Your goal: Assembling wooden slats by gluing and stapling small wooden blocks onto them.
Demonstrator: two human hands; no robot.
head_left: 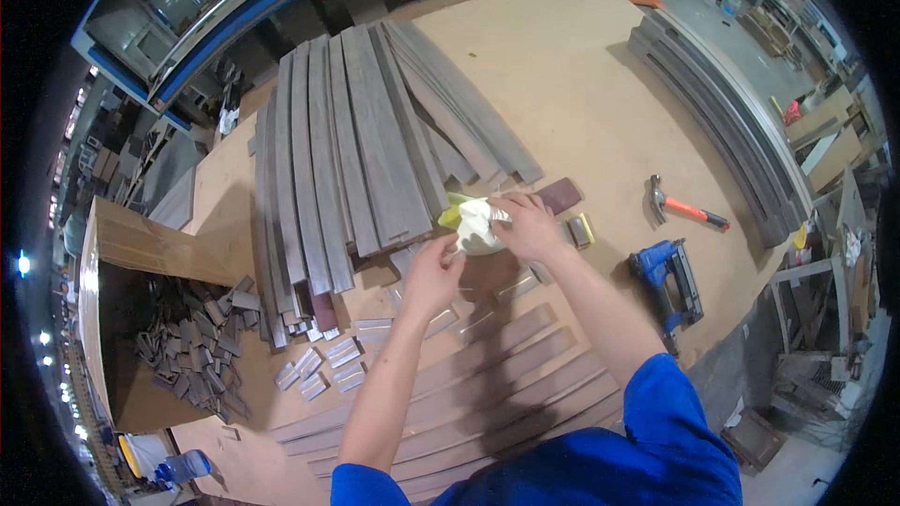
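Note:
A crumpled, soft, whitish-yellow piece (480, 228), perhaps cloth or thin plastic, is between my hands above the worktable. My left hand (433, 274) has its fingers bent and pressed together at the lower left edge of the soft piece. From the right, my right hand (528, 227) grips it, fingers curled over its top. A brighter yellow-green part (452, 215) sticks out behind it. Just beyond my right hand lies a dark red flat piece (561, 195). A small dark block with a yellow edge (581, 230) is beside my right wrist.
Grey wooden slats (352, 150) are stacked ahead; brownish strips (469, 394) lie in front of me. Small silvery pieces (345, 352) are at left, near a cardboard box (169, 248) of wood offcuts. A claw hammer (689, 209) and blue nail gun (667, 283) lie right.

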